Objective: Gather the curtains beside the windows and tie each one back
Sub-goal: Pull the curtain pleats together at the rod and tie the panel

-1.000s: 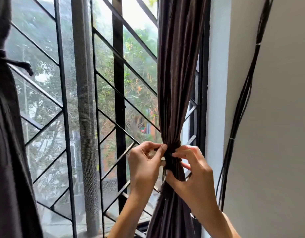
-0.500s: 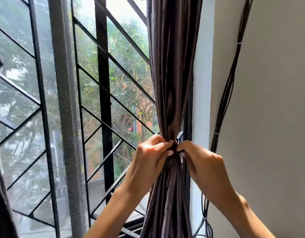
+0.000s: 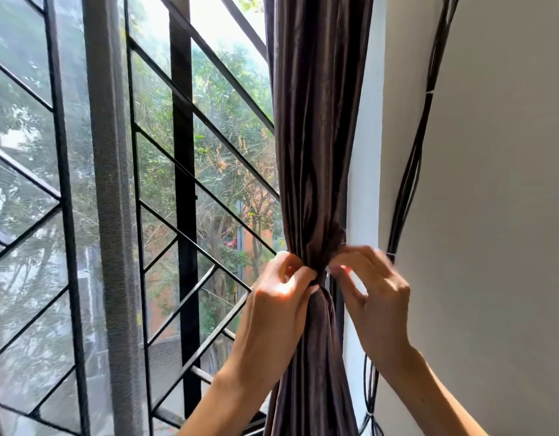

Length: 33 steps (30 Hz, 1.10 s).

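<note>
Between both hands, the gathered brown curtain [image 3: 315, 152] is cinched at its tie-back [image 3: 319, 275].
Left hand [image 3: 279, 297] and right hand [image 3: 371, 287] each pinch the tie; the satiny fabric looks soft, light and slippery, best held at the cinch.

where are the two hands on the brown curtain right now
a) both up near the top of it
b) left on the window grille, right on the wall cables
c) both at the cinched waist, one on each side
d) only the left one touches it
c: the left hand and right hand meet at the narrow gathered point of the curtain, one on either side, fingers curled at the tie there.
</note>
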### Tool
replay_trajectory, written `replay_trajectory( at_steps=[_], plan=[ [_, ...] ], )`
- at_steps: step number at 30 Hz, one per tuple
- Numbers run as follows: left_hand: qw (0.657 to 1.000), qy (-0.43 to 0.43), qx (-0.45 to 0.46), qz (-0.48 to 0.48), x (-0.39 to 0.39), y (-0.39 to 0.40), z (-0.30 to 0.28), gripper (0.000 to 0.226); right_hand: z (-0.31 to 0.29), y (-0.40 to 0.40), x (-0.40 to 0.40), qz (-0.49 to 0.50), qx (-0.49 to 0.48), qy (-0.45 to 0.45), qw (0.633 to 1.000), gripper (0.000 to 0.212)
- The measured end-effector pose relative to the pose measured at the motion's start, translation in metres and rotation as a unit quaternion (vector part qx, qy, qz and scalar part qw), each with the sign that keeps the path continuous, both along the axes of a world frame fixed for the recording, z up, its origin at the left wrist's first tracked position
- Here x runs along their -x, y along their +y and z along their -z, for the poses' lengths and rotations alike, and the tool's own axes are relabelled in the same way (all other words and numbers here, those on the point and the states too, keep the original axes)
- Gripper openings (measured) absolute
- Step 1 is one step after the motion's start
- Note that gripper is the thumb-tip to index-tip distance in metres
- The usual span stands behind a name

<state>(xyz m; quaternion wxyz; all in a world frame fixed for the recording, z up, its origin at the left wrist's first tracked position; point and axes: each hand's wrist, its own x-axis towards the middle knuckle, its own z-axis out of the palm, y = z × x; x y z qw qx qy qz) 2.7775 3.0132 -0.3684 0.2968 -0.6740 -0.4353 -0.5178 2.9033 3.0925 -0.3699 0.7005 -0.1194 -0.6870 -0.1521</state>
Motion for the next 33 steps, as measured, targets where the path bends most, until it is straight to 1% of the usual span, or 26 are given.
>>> replay_trajectory(
  at_steps=[1,3,6,7,9,11,13,15,17,19,22,27,30,33],
  plan=[
    [1.000,0.002,-0.004,-0.005,0.000,0.000,0.001,0.015,0.002,0.000,0.002,-0.032,0.022,-0.010,0.999,0.014],
    [1.000,0.004,-0.005,-0.017,0.003,0.000,0.001,0.010,0.006,0.001,0.002,-0.065,0.048,-0.033,0.996,0.008],
    [0.999,-0.022,0.004,-0.025,0.009,-0.001,-0.001,0.007,0.012,0.000,0.000,-0.087,0.077,-0.052,0.992,0.030],
    [0.999,-0.036,0.009,-0.023,0.010,-0.002,-0.003,0.007,0.014,-0.001,-0.001,-0.097,0.079,-0.057,0.991,0.031],
    [0.997,-0.070,0.012,-0.008,0.009,-0.004,-0.006,0.007,0.018,-0.003,-0.001,-0.110,0.067,-0.071,0.989,0.030],
    [0.993,-0.117,0.008,0.022,0.007,-0.004,-0.007,0.010,0.019,-0.002,-0.001,-0.094,0.034,-0.088,0.991,0.032],
    [0.989,-0.144,0.001,0.032,0.006,-0.003,-0.007,0.013,0.016,0.001,0.000,-0.074,0.025,-0.088,0.993,0.035],
    [0.989,-0.140,-0.005,0.039,0.005,-0.002,-0.006,0.014,0.014,0.004,0.001,-0.067,0.036,-0.080,0.994,0.040],
    [0.991,-0.123,-0.012,0.045,0.003,-0.003,-0.006,0.013,0.014,0.006,0.003,-0.069,0.042,-0.094,0.992,0.046],
    [0.993,-0.108,-0.018,0.052,0.003,-0.003,-0.005,0.012,0.016,0.007,0.002,-0.080,0.048,-0.109,0.990,0.045],
    [0.993,-0.091,-0.027,0.075,0.004,-0.004,-0.003,0.013,0.020,0.006,0.001,-0.070,0.041,-0.096,0.992,0.038],
    [0.993,-0.077,-0.038,0.084,0.005,-0.005,-0.003,0.012,0.025,0.001,0.007,-0.049,0.024,-0.026,0.998,0.026],
    [0.991,-0.095,-0.034,0.087,0.004,-0.007,-0.001,0.010,0.028,0.000,0.011,-0.023,0.041,-0.003,0.999,0.028],
    [0.989,-0.117,-0.039,0.086,0.005,-0.010,0.000,0.009,0.029,-0.003,0.015,-0.048,0.086,-0.001,0.995,0.032]
  ],
)
